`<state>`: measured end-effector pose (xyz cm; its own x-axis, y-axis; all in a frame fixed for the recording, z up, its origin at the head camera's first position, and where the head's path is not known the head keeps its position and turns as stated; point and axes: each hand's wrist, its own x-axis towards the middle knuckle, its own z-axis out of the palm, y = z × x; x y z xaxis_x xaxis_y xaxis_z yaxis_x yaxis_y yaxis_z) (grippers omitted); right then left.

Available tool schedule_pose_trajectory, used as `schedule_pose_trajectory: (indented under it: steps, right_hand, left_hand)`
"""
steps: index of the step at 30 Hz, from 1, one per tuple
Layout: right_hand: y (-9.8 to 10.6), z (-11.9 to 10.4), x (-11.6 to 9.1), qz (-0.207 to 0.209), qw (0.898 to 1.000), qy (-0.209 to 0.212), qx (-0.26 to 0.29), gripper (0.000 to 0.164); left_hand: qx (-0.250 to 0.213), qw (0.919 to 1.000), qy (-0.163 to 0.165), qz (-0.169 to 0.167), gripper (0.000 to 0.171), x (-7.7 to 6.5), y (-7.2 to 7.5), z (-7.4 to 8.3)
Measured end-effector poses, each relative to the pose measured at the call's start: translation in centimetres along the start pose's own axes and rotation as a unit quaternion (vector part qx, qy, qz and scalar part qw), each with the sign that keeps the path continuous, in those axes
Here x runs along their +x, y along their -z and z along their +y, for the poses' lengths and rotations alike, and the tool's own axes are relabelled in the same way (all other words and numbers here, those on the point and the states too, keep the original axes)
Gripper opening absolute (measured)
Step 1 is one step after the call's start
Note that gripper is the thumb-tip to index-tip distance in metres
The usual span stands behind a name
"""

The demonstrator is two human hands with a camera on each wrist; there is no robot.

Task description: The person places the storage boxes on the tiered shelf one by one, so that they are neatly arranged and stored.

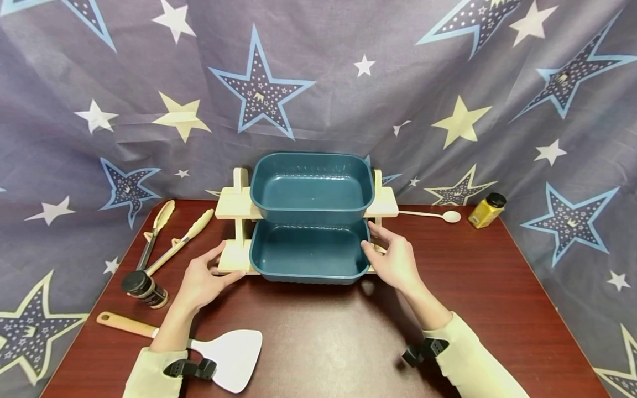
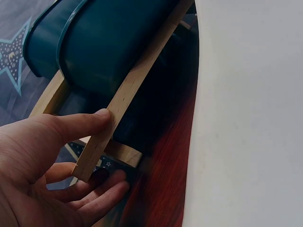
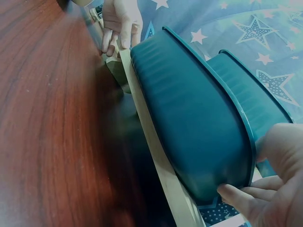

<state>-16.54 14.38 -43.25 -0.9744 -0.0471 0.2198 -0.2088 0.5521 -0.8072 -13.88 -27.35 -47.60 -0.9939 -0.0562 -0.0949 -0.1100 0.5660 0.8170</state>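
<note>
Two dark teal rectangular plastic bins sit on a two-tier pale wooden rack (image 1: 234, 202) near the back of the table. The upper bin (image 1: 312, 190) is set farther back than the lower bin (image 1: 308, 251); the insides of both look bare. My left hand (image 1: 201, 283) grips the left end of the rack's lower board (image 2: 125, 92), thumb on its front edge and fingers curled below. At the lower bin's right side, my right hand (image 1: 395, 261) pinches the wall, thumb over the rim and fingertips (image 3: 228, 190) against the outside.
Tongs (image 1: 171, 249), a dark-capped spice jar (image 1: 145, 289) and a white spatula (image 1: 231, 354) lie to the left, the spatula partly under my left forearm. Right of the rack are a white spoon (image 1: 450, 216) and a yellow black-lidded jar (image 1: 485, 213). A starry cloth (image 1: 328, 99) hangs behind.
</note>
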Motion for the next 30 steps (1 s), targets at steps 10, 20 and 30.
schedule_pose_trajectory:
  steps: [10,20,30]
  right_hand:
    - [-0.02,0.11,-0.16,-0.016,1.0,-0.002,0.023,0.053]
    - [0.03,0.08,-0.1,-0.018,1.0,0.005,0.015,0.054]
    - [0.18,0.18,-0.14,-0.034,0.999,0.001,0.019,0.055]
  left_hand:
    - [0.003,1.0,0.004,0.0,0.098,-0.14,0.02,0.25]
    - [-0.009,0.9999,0.004,-0.006,0.099,-0.19,-0.05,0.43]
    - [0.001,1.0,0.007,-0.004,0.099,-0.13,-0.01,0.27]
